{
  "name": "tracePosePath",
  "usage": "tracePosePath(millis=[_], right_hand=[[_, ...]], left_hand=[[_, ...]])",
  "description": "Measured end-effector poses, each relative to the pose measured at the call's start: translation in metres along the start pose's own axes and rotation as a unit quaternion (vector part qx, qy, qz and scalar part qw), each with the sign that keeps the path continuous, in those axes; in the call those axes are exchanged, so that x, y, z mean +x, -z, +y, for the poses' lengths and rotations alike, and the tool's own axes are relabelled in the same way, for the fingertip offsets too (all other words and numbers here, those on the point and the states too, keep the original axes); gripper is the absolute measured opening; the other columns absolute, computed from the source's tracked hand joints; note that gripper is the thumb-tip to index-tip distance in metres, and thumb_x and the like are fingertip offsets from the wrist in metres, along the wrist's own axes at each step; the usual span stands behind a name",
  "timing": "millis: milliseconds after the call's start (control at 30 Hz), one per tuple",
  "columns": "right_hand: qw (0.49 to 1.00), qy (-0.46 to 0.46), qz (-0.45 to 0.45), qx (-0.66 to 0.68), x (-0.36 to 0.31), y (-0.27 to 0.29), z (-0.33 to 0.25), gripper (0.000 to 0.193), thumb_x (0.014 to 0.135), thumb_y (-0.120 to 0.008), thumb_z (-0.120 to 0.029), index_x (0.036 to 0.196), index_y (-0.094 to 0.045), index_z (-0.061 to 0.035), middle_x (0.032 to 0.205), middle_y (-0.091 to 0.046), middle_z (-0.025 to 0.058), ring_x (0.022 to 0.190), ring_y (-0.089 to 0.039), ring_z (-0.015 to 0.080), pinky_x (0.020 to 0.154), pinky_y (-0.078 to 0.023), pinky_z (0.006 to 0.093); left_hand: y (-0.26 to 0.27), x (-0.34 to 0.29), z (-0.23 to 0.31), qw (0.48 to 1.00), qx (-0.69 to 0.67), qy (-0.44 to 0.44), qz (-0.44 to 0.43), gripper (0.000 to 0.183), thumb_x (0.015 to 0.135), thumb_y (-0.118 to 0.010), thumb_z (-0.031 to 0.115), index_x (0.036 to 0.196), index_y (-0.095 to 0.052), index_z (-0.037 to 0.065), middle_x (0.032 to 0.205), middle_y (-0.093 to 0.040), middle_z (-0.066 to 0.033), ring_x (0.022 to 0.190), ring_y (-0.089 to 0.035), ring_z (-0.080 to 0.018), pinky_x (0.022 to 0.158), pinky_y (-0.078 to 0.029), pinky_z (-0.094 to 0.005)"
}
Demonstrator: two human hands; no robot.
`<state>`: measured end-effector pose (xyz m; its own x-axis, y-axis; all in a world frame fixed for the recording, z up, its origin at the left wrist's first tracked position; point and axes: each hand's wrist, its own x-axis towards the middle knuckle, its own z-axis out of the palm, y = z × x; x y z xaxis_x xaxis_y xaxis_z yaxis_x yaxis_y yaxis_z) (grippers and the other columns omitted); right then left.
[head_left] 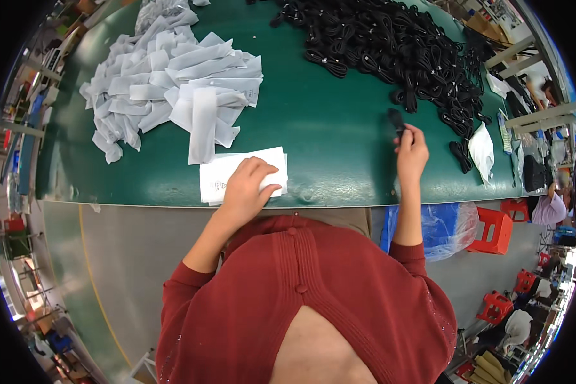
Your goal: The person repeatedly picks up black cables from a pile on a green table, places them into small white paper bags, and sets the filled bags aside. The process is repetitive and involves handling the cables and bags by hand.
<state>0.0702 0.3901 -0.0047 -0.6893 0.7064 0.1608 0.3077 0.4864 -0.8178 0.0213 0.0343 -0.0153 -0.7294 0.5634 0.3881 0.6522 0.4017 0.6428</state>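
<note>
At two o'clock from the loosely spread left hand [248, 185], a black cable bundle [396, 120] pinched by the right hand [413, 155] points toward eleven.

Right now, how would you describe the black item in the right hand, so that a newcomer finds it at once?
On the green table, find the black heap, upper right. Below it in the picture, the right hand pinches a small black item, blurred. Unlike everything in that heap, it is held in a hand.
</note>
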Motion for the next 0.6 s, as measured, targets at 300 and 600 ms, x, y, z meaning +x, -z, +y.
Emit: tracePosePath(millis=[300, 600], right_hand=[[0.913, 0.288, -0.268, 0.106, -0.086, -0.042, -0.062, 0.024, 0.087, -0.072, -0.011, 0.109, -0.069, -0.0039, 0.083, -0.064, 0.0105, 0.069, -0.061, 0.0212, 0.063, -0.049, 0.0311], [0.840, 0.459, -0.289, 0.019, -0.086, -0.047, -0.060, 0.030, 0.085, -0.073, -0.019, 0.113, -0.069, -0.0094, 0.076, -0.053, 0.0071, 0.063, -0.056, 0.0252, 0.057, -0.047, 0.0384]], left_hand=[[-0.009, -0.003, 0.004, 0.989, -0.086, 0.118, 0.030, 0.008, 0.082, -0.069, 0.003, 0.085, -0.062, 0.002, 0.081, -0.059, -0.0081, 0.070, -0.057, -0.0214, 0.067, -0.046, -0.0331], [-0.005, -0.005, 0.000, 0.981, -0.136, 0.128, 0.046, 0.008, 0.082, -0.069, 0.001, 0.087, -0.062, 0.002, 0.083, -0.060, -0.0085, 0.069, -0.055, -0.0193, 0.064, -0.043, -0.0307]])
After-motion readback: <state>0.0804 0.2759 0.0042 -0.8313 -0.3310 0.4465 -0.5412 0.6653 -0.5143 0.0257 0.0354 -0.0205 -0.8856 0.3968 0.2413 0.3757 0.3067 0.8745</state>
